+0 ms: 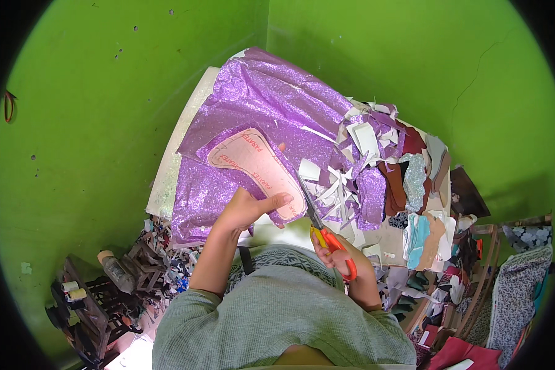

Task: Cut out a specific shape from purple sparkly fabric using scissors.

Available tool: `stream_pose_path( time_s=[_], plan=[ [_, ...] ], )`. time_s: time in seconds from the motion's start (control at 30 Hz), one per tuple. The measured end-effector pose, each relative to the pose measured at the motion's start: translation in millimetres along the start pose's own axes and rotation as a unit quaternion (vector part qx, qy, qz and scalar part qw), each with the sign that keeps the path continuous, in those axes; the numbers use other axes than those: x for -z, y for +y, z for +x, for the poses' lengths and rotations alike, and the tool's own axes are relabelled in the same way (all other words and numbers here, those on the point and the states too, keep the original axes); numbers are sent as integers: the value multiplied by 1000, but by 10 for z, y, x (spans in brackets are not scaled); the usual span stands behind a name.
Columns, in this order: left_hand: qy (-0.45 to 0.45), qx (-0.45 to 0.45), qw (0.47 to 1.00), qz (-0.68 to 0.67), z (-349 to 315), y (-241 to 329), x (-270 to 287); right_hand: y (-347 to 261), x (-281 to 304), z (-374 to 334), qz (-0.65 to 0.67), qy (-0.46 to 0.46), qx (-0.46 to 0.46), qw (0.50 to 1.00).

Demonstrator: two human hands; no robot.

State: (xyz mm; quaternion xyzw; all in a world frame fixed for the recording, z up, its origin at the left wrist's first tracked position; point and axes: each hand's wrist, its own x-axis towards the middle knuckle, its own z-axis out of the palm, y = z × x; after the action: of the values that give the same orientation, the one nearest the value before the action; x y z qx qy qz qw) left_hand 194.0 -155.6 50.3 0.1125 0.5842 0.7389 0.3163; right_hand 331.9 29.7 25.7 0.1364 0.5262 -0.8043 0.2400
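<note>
While scissors (316,223) point up-left, pale template (260,166), slanting lengthwise down-right

Scraps (370,188) lie right of the sheet (277,92) (scissors (315,219) between them and the piece (256,161)).

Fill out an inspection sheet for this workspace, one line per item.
Surface: pale table, largely covered by a wrinkled purple glitter sheet.
Job's things: pale pink curved piece with a dark outline, edged in purple; scissors, blades by its right edge.
Clutter: white offcuts heaped with purple scraps at right; turquoise piece among other cut pieces; more scraps piled at lower left.
Hands: left hand grips the pink piece, thumb on top; right hand holds the scissors by the handles.
Cables: nothing seen.
Surroundings: green walls meeting in a corner; bottle and thread spools at lower left.
</note>
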Motion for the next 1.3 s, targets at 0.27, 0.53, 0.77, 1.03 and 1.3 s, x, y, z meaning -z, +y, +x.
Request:
stream_pose_path(
  time_s=[0.27, 0.53, 0.77, 1.03, 1.3],
  plan=[
    [11, 34, 999, -9, 15, -61, 68, -78, -24, -43, -162, 18, 1, 987],
    [-5, 81, 997, 6, -4, -32, 41, -19, 1, -20, -120, -4, 13, 993],
    [-12, 68, 997, -18, -6, -28, 32, -20, -28, -8, -132, -1, 35, 991],
    [-36, 88, 995, -15, -17, -67, 33, 12, -29, 18, -52, -20, 31, 998],
    [27, 5, 996, -80, 6, -65, -96, -35, -65, 37, -90, 45, -3, 995]
  ],
)
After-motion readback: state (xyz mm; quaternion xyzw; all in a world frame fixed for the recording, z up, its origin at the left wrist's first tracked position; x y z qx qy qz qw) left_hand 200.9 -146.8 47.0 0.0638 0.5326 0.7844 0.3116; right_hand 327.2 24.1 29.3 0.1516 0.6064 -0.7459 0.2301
